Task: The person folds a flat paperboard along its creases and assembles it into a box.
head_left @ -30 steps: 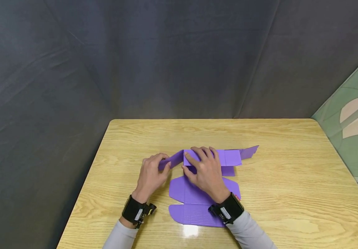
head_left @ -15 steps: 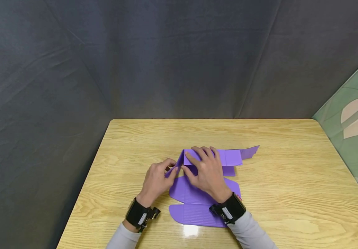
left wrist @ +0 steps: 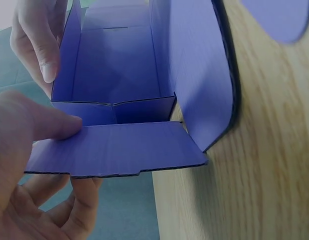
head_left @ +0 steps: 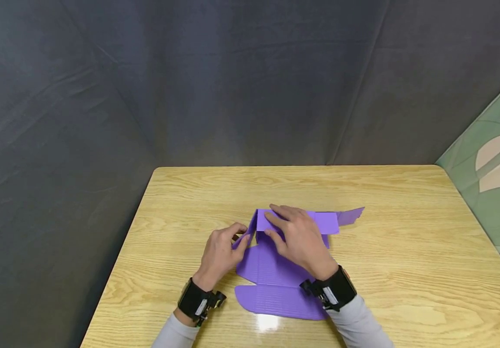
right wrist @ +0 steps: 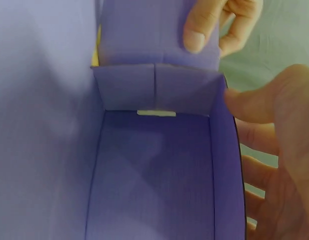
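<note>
A partly folded purple cardboard box lies on the table, its opening towards me. My left hand pinches the box's left side flap between thumb and fingers, and the flap is bent in beside the folded end wall. On the upper panel rests my right hand, fingers spread loosely over the outside. In the right wrist view its thumb touches the edge of that side wall. A pale strip shows at the foot of the end wall inside.
The box's flat lid part with rounded tabs spreads over the wooden table towards me. Another flap sticks out on the right. A dark curtain hangs behind the table, with a leaf-patterned cloth at the right.
My left hand has swung the left flap inward, to the right. My right hand has slid right along the upper panel and loosened. The box's right end has shifted slightly.
</note>
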### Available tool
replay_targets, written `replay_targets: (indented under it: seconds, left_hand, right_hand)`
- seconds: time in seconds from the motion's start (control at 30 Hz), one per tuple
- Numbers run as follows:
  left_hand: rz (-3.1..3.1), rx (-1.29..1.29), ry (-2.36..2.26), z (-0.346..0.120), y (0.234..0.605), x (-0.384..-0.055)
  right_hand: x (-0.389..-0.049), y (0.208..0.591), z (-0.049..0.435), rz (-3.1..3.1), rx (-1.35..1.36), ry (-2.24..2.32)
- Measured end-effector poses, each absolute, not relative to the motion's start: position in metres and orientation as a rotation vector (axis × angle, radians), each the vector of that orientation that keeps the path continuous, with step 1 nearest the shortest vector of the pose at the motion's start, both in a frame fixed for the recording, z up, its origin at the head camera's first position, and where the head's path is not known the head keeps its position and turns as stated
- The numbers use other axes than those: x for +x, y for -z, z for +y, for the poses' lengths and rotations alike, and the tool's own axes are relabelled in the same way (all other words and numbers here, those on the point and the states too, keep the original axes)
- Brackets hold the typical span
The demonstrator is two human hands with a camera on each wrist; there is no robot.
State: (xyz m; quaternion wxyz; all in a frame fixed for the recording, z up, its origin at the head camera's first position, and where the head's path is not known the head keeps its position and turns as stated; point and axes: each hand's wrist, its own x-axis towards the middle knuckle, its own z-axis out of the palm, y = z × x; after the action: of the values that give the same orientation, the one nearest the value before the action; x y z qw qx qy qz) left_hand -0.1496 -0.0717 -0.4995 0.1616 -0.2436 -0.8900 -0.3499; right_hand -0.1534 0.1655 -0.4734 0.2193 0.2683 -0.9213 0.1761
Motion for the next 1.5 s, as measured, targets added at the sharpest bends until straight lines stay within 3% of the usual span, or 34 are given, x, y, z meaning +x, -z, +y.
replay_targets:
  seconds: [0.63,1.5]
  left_hand:
    - [-2.540,-0.678,1.042,-0.064,0.499,-0.152]
    - [-2.572,-0.670,1.271,-0.060,0.496,-0.143]
  right_hand:
    - [-0.158,0.466,0.189,-2.636,0.768,-0.554]
    - [-0.156,0.465,0.185,-2.636,0.775,-0.563]
